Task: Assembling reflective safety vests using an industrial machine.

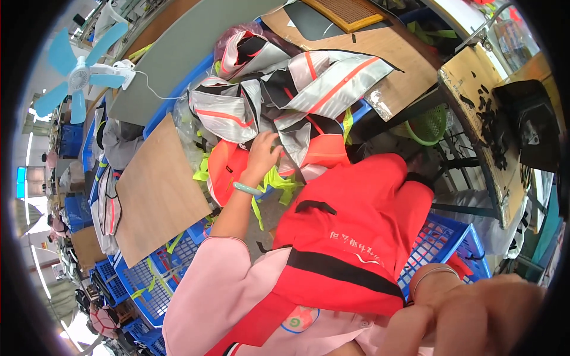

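the hands are well apart. the left hand (262,155) lies on the near side of a heap, its fingers curved over the silver-grey sewn pieces (222,110), just beside a coral piece (219,159); whether it grips cloth or only touches it, i cannot tell. the right hand (472,311) is blurred and close to the camera, and i cannot tell if it holds anything.

the pieces are heaped up past the edges of a blue bin (200,72), a brown board (157,199) leaning near its left side. lime strips (278,181) dangle at its near edge, beside the red apron (350,204).

as for progress, the silver pieces already carry coral piping and black edging, so much of their sewing looks done. the lime ends hang loose and look unfinished. no piece is lifted clear yet, and how many remain underneath is hidden.
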`<state>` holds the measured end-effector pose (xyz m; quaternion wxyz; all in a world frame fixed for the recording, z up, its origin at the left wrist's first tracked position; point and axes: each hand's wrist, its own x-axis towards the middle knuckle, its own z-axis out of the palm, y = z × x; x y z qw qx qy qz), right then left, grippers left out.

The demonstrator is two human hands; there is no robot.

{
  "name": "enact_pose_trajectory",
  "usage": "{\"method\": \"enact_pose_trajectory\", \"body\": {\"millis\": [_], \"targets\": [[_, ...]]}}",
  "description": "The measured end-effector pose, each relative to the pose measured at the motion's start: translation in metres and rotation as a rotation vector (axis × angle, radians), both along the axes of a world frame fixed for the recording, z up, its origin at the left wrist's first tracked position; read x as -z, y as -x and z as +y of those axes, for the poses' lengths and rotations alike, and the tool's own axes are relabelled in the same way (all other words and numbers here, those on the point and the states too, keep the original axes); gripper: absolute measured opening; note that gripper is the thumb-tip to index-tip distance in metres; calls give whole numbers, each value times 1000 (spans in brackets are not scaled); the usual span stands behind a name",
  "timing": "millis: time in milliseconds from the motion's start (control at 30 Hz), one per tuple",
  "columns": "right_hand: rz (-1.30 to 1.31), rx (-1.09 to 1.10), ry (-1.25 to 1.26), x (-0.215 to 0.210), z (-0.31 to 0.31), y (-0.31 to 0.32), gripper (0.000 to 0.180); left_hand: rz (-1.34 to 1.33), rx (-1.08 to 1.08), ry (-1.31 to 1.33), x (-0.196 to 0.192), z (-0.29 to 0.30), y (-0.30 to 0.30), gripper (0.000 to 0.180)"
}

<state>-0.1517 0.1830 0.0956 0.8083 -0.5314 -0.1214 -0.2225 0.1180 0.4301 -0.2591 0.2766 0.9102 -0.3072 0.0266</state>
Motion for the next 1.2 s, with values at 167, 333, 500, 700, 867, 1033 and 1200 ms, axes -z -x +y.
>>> {"method": "enact_pose_trajectory", "body": {"millis": [167,333,500,700,867,1033,1200], "targets": [[31,-9,15,6,19,-6,9,-83,-117,94,-18,28,-19,33],[58,-37,8,12,7,19,9,-147,-160,-27,-22,54,-13,32],[123,-33,-27,19,-19,46,9,-68,279,-76,-7,0,29,42],[142,37,-49,23,-19,13,9,-142,502,-315,18,-22,6,52],[163,115,-57,26,-46,16,9,12,690,-480,0,-17,-19,38],[150,166,-65,26,-42,20,10,-31,805,-450,-38,-26,-27,12],[156,191,-82,33,-71,50,10,-44,829,-460,-83,-47,-36,11]]}}
